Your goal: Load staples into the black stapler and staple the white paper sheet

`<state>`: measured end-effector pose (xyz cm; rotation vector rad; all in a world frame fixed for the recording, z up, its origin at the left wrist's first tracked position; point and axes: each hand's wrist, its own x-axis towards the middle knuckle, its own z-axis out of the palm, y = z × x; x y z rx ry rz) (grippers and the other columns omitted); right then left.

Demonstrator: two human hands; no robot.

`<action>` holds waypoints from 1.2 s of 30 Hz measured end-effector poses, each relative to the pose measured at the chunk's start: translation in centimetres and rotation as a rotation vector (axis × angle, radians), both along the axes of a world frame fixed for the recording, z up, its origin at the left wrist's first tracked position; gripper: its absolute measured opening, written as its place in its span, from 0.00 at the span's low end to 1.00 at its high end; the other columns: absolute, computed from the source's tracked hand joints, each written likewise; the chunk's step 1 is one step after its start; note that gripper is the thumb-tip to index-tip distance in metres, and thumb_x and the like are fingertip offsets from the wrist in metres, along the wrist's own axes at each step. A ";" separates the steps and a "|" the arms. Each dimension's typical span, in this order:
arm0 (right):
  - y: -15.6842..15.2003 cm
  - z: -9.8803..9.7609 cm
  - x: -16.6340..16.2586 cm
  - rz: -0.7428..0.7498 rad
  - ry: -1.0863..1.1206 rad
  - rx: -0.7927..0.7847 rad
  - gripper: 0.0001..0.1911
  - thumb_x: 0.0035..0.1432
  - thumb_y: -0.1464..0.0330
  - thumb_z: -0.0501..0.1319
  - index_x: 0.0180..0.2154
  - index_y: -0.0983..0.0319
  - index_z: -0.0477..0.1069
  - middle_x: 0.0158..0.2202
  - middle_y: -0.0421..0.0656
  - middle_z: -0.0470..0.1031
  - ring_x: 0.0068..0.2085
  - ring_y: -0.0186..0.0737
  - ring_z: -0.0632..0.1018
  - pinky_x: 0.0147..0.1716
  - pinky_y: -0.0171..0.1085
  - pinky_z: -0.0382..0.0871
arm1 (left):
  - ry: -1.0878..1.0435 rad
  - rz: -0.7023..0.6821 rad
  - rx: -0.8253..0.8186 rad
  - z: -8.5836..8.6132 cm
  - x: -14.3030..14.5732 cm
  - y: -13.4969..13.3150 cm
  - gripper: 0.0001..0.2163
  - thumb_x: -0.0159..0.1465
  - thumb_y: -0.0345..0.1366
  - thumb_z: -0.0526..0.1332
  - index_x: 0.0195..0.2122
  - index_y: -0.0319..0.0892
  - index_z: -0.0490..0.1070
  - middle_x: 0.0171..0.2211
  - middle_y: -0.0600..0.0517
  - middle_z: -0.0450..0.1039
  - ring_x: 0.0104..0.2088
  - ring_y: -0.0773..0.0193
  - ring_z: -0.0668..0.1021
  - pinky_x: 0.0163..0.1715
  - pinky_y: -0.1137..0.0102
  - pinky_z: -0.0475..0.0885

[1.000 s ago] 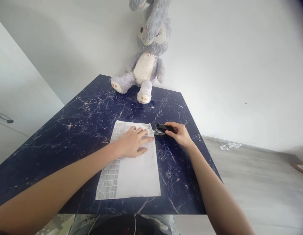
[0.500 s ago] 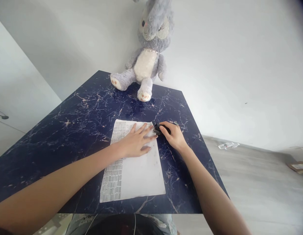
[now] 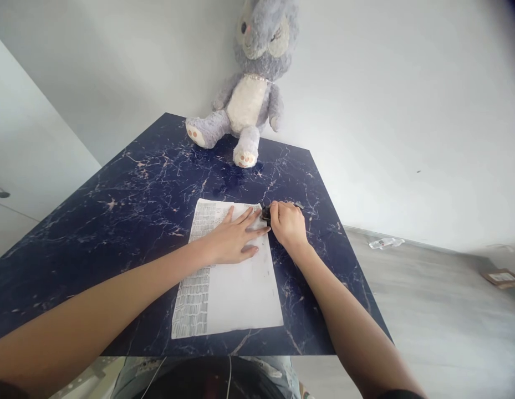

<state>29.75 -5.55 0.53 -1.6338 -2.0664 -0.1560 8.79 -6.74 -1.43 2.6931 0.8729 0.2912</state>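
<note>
A white sheet of paper, marked with dense grey handwriting-like strokes down its left side, lies on the dark blue marbled table. My left hand rests flat on the paper's upper half, fingers spread toward the top right corner. At that corner sits a black stapler, its front end at the paper's edge. My right hand is closed over the stapler from the right and hides most of it. Whether the paper lies between its jaws, I cannot tell.
A grey plush toy sits at the table's far edge against the wall. The blue table ends close to my lap. On the floor to the right lie a clear plastic item and a brown box.
My right hand has rolled over the top of the stapler, its fingers now wrapped round and covering more of it. My left hand stays flat on the paper. The view has shifted slightly.
</note>
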 end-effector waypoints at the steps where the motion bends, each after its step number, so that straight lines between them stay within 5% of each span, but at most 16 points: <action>1: -0.1 0.1 -0.1 -0.008 -0.034 0.002 0.26 0.77 0.64 0.44 0.28 0.59 0.71 0.28 0.48 0.77 0.32 0.45 0.74 0.36 0.42 0.59 | 0.005 0.003 0.000 0.1 0.0 0.0 0.28 0.73 0.47 0.57 0.73 0.56 0.58 0.78 0.44 0.37 0.77 0.38 0.44 0.69 0.31 0.36; 19: -0.6 0.4 -1.0 -0.097 -0.231 -0.022 0.24 0.77 0.67 0.47 0.29 0.61 0.72 0.32 0.44 0.79 0.39 0.44 0.75 0.40 0.42 0.54 | 0.051 0.019 0.026 0.2 0.1 -0.2 0.28 0.73 0.47 0.57 0.74 0.54 0.57 0.78 0.43 0.39 0.77 0.39 0.45 0.69 0.32 0.39; 29: -1.0 -0.1 -1.9 -0.078 -0.400 -0.001 0.24 0.77 0.66 0.45 0.37 0.64 0.75 0.38 0.52 0.79 0.43 0.52 0.72 0.42 0.45 0.54 | 0.071 0.025 0.015 0.2 0.2 -0.2 0.26 0.73 0.48 0.57 0.71 0.49 0.63 0.78 0.42 0.41 0.77 0.41 0.43 0.69 0.33 0.37; 36: 0.4 -0.1 -0.3 -0.080 -0.268 0.016 0.26 0.77 0.69 0.44 0.30 0.62 0.73 0.30 0.46 0.78 0.37 0.44 0.74 0.40 0.42 0.54 | 0.060 -0.004 0.026 0.4 -0.2 0.0 0.29 0.74 0.47 0.55 0.75 0.54 0.55 0.78 0.44 0.35 0.77 0.42 0.43 0.70 0.34 0.38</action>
